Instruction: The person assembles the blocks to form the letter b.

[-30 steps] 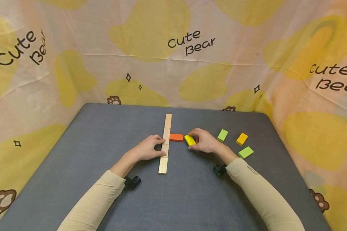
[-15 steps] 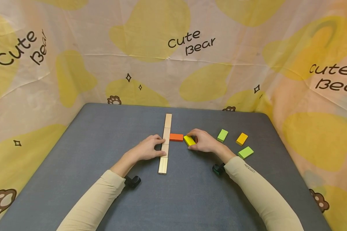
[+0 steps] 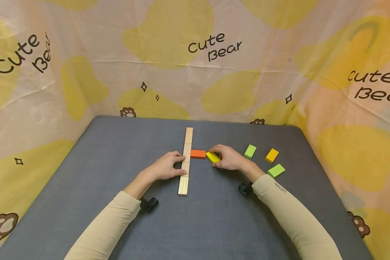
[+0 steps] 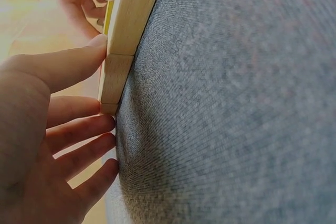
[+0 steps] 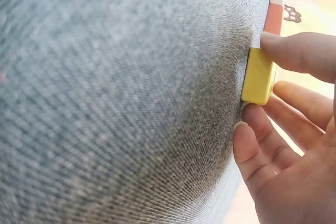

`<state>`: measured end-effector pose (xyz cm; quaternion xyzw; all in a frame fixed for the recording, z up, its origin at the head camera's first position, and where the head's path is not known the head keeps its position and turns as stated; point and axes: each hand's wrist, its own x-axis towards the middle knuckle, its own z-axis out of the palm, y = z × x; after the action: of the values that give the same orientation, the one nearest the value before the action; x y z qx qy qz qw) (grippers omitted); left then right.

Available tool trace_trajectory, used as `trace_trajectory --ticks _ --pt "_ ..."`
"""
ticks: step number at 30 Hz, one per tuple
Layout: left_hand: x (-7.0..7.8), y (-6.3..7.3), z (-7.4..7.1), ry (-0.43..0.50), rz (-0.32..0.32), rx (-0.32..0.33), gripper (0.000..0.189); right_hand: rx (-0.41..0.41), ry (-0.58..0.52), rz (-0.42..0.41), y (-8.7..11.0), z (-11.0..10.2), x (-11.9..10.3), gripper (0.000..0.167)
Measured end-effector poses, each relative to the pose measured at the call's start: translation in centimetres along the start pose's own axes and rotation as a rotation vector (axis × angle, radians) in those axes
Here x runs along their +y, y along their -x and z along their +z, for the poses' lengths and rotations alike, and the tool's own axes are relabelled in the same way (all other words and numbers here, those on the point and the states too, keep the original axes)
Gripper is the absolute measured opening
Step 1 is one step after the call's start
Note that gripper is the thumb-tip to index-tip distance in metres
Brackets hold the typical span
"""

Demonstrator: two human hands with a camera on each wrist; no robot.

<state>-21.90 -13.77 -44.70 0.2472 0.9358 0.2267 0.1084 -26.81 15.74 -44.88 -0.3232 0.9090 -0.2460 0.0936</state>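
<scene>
In the head view a straight row of plain wooden blocks [image 3: 183, 184] lies lengthwise on the table. The left hand [image 3: 164, 167] rests its thumb and index finger on the row's middle, the other fingers loosely extended in the left wrist view. An orange-red block [image 3: 198, 154] sits crosswise against the row's right side. Just beyond its right end lies a yellow block [image 3: 213, 157], set at a slant, its near corner right at the orange-red one. The right hand [image 3: 230, 159] pinches the yellow block between thumb and fingers; the right wrist view shows the yellow block [image 5: 257, 76] low on the cloth.
To the right of the right hand lie two green blocks, one farther back [image 3: 250, 151] and one nearer [image 3: 276, 170], with an amber block [image 3: 272, 155] beside them. Grey cloth covers the table [image 3: 195, 227]. Patterned fabric walls [image 3: 169, 94] stand around its back and sides.
The right hand has shifted the yellow block slightly left, closer to the orange-red block's end. The left hand stays in place on the wooden row.
</scene>
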Motion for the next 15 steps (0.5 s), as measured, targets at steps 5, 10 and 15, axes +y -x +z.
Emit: trace_trajectory --ticks 5,10,15 --pt "0.1 0.0 0.0 0.007 -0.009 -0.002 0.069 0.011 -0.004 -0.016 0.1 -0.1 0.0 0.057" --pt "0.1 -0.2 0.1 0.009 -0.005 -0.002 0.07 0.024 -0.023 -0.014 0.8 -0.4 0.1 0.057" --pt "-0.1 -0.2 0.1 0.005 0.007 0.002 0.07 0.027 -0.047 0.021 1.9 -1.0 0.3 0.055"
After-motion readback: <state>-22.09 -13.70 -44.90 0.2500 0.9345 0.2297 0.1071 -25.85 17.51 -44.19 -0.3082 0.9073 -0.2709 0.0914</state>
